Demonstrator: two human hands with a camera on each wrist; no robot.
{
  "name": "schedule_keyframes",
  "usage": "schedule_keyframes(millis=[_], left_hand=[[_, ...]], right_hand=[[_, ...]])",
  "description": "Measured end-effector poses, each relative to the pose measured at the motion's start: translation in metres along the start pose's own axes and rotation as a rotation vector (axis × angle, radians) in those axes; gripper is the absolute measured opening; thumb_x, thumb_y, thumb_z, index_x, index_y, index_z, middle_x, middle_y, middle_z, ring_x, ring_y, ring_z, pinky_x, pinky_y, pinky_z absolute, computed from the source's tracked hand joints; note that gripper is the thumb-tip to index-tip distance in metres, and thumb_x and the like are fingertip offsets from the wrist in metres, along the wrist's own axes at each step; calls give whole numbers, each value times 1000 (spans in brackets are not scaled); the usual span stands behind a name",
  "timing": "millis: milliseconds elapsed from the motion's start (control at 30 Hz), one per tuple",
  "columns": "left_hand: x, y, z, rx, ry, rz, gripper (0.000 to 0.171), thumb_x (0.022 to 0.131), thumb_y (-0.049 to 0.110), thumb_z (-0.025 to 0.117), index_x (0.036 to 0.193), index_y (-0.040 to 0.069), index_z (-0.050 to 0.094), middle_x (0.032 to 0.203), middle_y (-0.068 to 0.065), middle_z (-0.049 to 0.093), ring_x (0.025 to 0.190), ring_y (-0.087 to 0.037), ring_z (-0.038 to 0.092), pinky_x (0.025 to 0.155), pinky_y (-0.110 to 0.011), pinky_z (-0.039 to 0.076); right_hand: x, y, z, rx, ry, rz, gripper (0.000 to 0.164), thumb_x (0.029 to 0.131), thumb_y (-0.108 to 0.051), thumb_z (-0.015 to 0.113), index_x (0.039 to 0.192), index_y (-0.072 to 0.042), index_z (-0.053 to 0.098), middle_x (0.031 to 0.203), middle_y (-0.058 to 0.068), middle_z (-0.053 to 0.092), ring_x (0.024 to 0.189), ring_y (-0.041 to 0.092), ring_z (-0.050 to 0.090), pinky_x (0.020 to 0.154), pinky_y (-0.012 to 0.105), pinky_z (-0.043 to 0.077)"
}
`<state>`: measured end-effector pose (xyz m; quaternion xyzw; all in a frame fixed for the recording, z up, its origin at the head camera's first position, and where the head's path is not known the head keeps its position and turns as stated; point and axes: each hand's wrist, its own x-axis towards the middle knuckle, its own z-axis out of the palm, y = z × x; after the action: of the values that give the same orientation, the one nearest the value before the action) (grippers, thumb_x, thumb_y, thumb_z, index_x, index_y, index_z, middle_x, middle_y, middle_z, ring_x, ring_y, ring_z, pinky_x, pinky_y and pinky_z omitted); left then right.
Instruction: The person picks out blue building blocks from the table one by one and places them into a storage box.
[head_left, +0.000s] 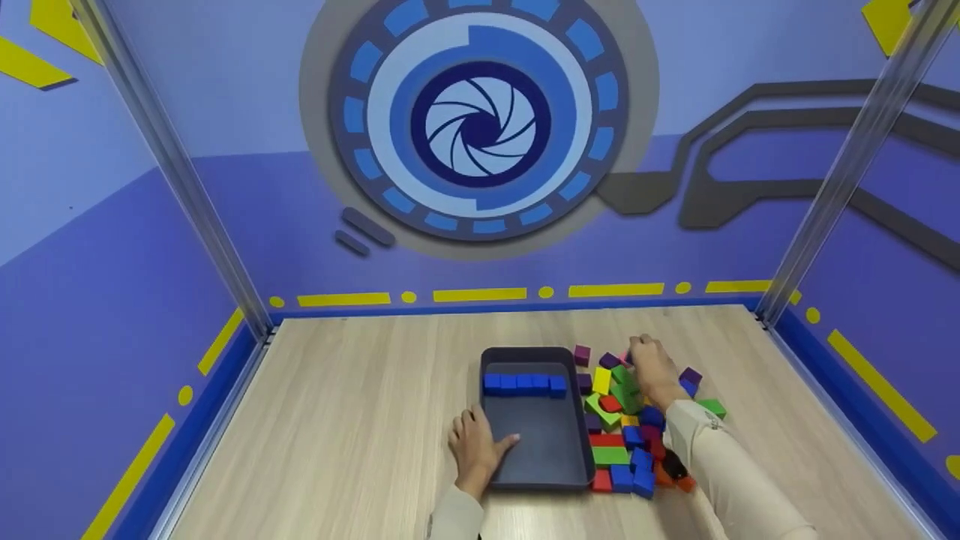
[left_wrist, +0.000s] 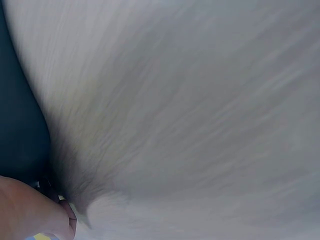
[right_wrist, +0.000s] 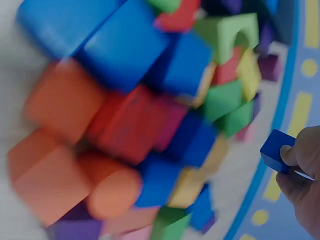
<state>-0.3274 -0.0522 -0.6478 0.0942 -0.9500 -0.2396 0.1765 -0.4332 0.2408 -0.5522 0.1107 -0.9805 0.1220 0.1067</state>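
My right hand (head_left: pixel 654 369) pinches a blue block (right_wrist: pixel 274 150) between thumb and fingers, held up past the far side of the block pile in the right wrist view. In the head view that block is mostly hidden by the hand. My left hand (head_left: pixel 474 444) rests at the left rim of a dark grey tray (head_left: pixel 536 450), fingers along the outside and thumb stretched over the inside. Across the tray's far part lies a row of several blue blocks (head_left: pixel 525 385). In the left wrist view, part of that hand (left_wrist: pixel 35 212) shows below the tray's wall (left_wrist: pixel 20 110).
Against the tray's right side lies a loose pile of mixed blocks, among them a green block (head_left: pixel 611 455), a yellow block (head_left: pixel 601 380), an orange cylinder (right_wrist: pixel 114 189) and a light green arch block (right_wrist: pixel 227 37). A patterned wall (head_left: pixel 480 274) borders the wooden table (head_left: pixel 360 420).
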Motion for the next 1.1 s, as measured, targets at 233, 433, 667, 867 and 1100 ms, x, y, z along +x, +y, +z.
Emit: schedule_keyframes(millis=[233,433,667,867,1100], left_hand=[[0,1,1,-25,-23,-13,84,67,45,92,126,-2,56,118,-20,63,100,-33,54,88,-49,43],[2,-1,0,-7,-17,-28,84,67,46,93,126,-1,56,118,-19,62,100,-32,54,88,-49,43],[3,-2,1,-3,19,3,80,64,48,93,117,1,56,107,-15,61,93,-30,53,82,-47,43],[1,-1,0,-26,10,0,82,63,46,94,119,1,55,108,-16,61,96,-32,53,84,-49,43],[2,2,0,-17,14,1,82,64,48,93,120,0,56,109,-16,61,97,-32,54,84,-49,44]], right_hand=[[12,-56,-1,141,21,-164,42,84,21,63,126,13,61,123,31,63,111,45,64,92,50,56],[12,-107,11,170,-277,-442,32,91,6,69,123,8,67,121,25,70,113,39,67,96,52,54],[8,-146,37,132,-312,-566,23,88,4,74,111,2,71,109,17,75,105,32,72,92,46,57],[2,-158,52,106,-315,-503,17,89,0,75,106,-1,74,105,15,76,98,29,73,88,43,59],[0,-150,54,53,-230,-475,16,93,-8,73,108,-3,75,106,13,75,97,28,74,87,43,59]])
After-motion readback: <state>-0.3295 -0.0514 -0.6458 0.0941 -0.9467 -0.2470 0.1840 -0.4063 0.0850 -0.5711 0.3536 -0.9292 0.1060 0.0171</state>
